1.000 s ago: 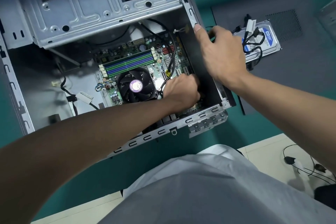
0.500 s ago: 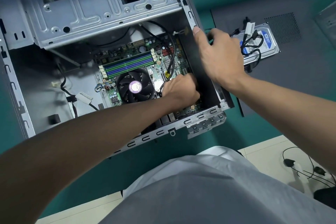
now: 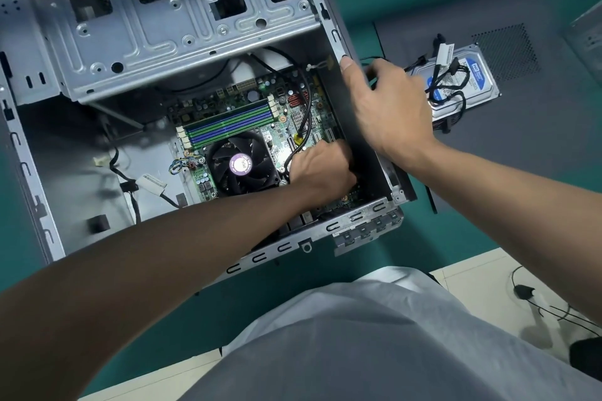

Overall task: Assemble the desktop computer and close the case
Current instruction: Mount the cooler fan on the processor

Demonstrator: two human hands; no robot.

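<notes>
The green desk (image 3: 456,231) carries the case (image 3: 182,26), which lies on its side with its open face up. To the right of the case lies the grey side panel (image 3: 553,114), flat and off. Inside the case, the board (image 3: 228,101) sits on the floor with the black fan (image 3: 241,164) at its middle. The hard drive (image 3: 469,85) rests on the panel, outside the case, with loose black cables across it.

Over the last second almost nothing has shifted. The right hand (image 3: 391,107) still clamps the case's right wall, thumb on the rim and fingers curled over the outer side, steadying it. The left hand (image 3: 321,169) stays buried in the board's near right corner with its fingers curled. I cannot tell what they grip, if anything, since the hand hides it.

That stillness suggests 1 fiddly fitting on the board is being worked and is not yet done. With the drive out and the panel off, closing looks a long way ahead.
</notes>
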